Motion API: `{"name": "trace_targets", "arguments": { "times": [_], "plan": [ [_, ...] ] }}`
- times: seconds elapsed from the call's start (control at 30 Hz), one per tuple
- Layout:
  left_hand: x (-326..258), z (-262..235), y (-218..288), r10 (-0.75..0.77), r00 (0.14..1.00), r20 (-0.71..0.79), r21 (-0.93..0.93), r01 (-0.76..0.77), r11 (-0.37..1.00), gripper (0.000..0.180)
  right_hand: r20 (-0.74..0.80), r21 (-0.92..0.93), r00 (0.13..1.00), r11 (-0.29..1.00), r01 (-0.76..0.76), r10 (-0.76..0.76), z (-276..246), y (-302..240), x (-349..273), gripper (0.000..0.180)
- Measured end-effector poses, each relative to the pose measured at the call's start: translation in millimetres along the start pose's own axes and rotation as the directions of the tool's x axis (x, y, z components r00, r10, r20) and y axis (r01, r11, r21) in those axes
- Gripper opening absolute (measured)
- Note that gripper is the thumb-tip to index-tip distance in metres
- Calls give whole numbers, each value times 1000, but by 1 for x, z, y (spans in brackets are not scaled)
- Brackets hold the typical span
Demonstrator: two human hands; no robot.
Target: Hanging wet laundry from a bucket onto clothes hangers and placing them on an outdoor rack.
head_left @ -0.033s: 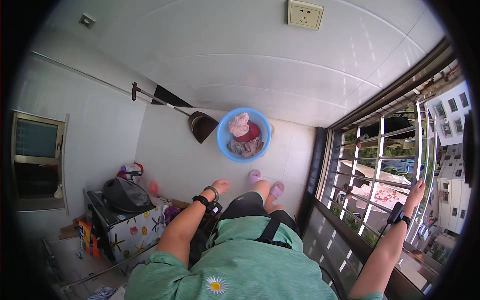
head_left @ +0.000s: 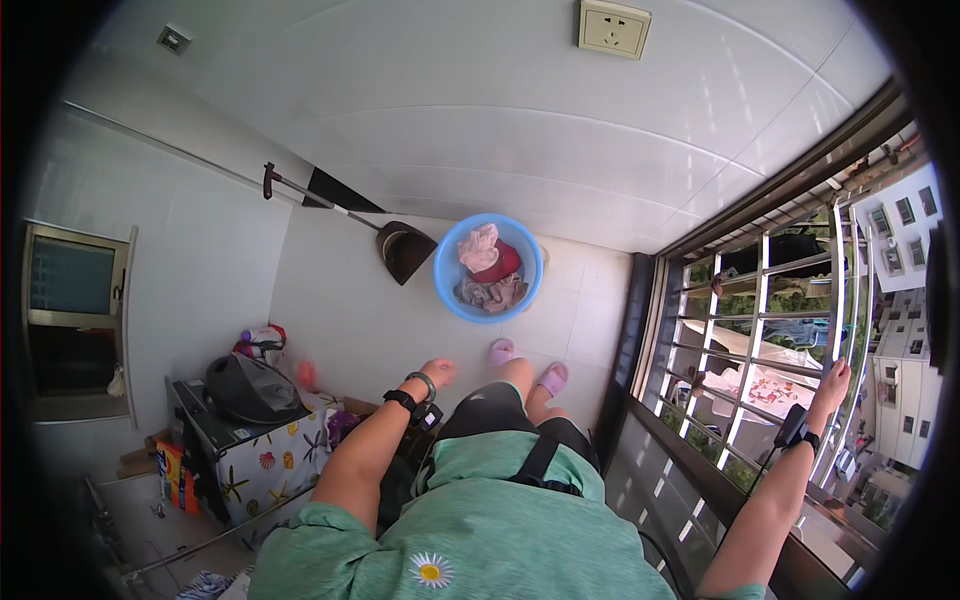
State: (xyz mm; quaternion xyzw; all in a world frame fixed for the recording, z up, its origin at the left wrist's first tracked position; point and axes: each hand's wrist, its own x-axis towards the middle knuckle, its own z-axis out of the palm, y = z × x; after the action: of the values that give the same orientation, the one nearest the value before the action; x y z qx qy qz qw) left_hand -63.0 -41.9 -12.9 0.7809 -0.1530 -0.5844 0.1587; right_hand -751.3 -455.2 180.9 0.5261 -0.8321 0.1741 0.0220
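Note:
My right hand reaches out through the window at the right, its fingers closed round a metal bar of the window grille. Near my left thigh hangs my left hand, loosely curled, with nothing seen in it. A green bangle and a black wrist strap sit on that wrist. Beyond my feet, a round blue basin stands on the floor. It holds pale pink cloth, a red cloth and greyish-pink cloth.
A long-handled dustpan leans by the far wall. At left, a grey bag-like thing lies on a box-shaped unit with a shell-patterned cover. Laundry hangs outside the grille. I wear pink slippers.
My left foot in its slipper has shifted slightly to the left. Both hands and the basin look unchanged.

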Motion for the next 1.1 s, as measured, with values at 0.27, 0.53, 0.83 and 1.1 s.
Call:
{"name": "trace_targets", "arguments": {
  "times": [0.27, 0.53, 0.83, 1.1],
  "plan": [
    [34, -44, -49, 89, 993, -75, 130, -79, 988, 29, -163, 172, 984, 979, 106, -77, 8, -35, -42, 43],
    [66, -107, -10, 192, 980, 51, 169, -198, 966, 32, 250, 594, 968, 792, -141, -15, 107, -72, -228, 43],
    [107, -202, 7, 226, 964, 141, 226, -253, 941, 28, 961, 102, 272, 857, -505, 46, 114, -224, -501, 39],
    [130, -200, 28, 140, 969, 202, 349, -205, 914, 27, 932, 182, 359, 913, -366, -42, 165, -239, -534, 36]
  ]
}}
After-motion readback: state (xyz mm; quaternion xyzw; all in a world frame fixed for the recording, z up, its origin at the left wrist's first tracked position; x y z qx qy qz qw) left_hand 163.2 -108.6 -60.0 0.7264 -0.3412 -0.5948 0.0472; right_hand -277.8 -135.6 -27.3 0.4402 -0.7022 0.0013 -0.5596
